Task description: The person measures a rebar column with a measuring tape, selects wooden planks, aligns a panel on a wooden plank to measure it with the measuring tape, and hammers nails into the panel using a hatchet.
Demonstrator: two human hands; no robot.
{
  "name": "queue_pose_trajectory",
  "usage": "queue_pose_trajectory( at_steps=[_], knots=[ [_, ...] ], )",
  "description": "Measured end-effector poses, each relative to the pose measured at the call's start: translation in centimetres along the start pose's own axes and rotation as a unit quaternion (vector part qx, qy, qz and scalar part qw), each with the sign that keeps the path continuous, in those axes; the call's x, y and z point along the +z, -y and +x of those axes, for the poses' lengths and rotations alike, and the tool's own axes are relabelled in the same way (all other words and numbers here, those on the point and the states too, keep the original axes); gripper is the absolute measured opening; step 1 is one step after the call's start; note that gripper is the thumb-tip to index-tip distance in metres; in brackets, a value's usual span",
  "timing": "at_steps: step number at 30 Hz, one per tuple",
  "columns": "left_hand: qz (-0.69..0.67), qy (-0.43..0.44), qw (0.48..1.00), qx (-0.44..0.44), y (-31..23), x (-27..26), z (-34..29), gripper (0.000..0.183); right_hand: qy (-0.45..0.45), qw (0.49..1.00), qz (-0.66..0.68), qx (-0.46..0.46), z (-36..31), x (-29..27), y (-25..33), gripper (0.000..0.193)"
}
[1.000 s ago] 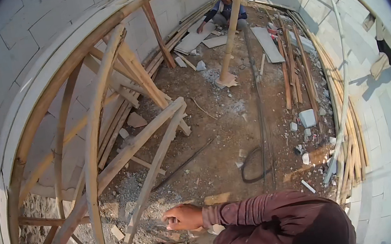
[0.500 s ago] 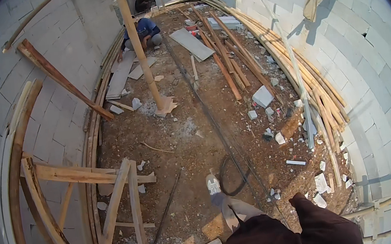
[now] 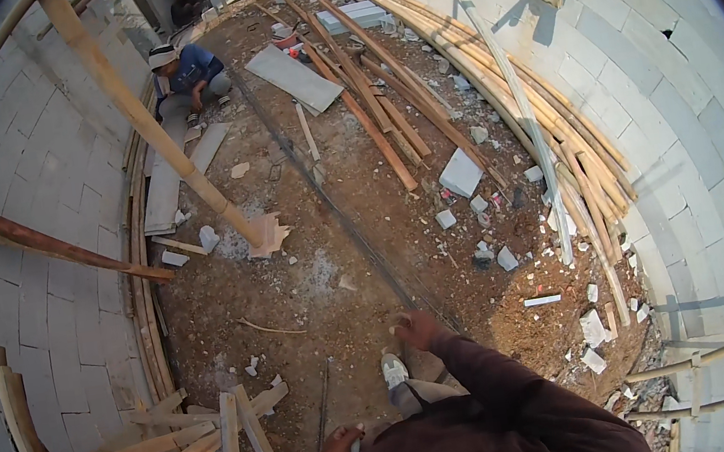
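Note:
My right hand [image 3: 418,329] reaches forward over the dirt floor, its fingers curled in. Whether it holds anything is hidden. Beneath it, a long dark cable or rod [image 3: 319,186] runs away along the ground. Low in the picture, my left hand [image 3: 338,448] is closed beside my body, against a small pale bluish thing that I cannot make out. Just left of that hand stand rough timber pieces [image 3: 258,439]. My shoe [image 3: 394,369] shows between the two hands.
A bamboo pole [image 3: 148,117] stands slanted on a flat wooden base. Another person [image 3: 191,74] crouches at the far left by grey panels [image 3: 163,194]. Planks [image 3: 362,96], bamboo poles [image 3: 486,51] and broken white blocks [image 3: 461,172] lie on the right, below pale block walls.
My right hand has swung forward and left over the floor. My left hand has come into view at the bottom. The view has shifted, showing the crouching person's head and more of the left wall.

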State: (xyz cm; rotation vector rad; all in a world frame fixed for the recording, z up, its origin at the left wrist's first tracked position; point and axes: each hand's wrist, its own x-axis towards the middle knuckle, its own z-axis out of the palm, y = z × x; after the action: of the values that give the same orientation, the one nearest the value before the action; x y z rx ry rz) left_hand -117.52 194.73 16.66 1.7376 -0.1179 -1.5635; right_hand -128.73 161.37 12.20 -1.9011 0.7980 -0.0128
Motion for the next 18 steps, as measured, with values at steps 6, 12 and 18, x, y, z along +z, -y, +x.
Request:
queue_pose_trajectory(
  at_steps=[6,12,18],
  knots=[
    [-0.02,-0.004,0.999,0.049,-11.2,-3.0,6.1,0.04,-0.147,0.971,0.18,-0.058,0.9,-9.7,11.5,0.034],
    [0.005,0.047,0.998,0.048,-19.2,-4.4,15.2,0.037,-0.025,0.977,0.006,0.212,-1.3,-6.2,3.2,0.044],
    [0.019,0.112,0.993,0.033,-28.5,-6.4,23.2,0.021,-0.102,0.95,0.021,0.295,5.7,-8.5,3.0,0.051]
  ],
)
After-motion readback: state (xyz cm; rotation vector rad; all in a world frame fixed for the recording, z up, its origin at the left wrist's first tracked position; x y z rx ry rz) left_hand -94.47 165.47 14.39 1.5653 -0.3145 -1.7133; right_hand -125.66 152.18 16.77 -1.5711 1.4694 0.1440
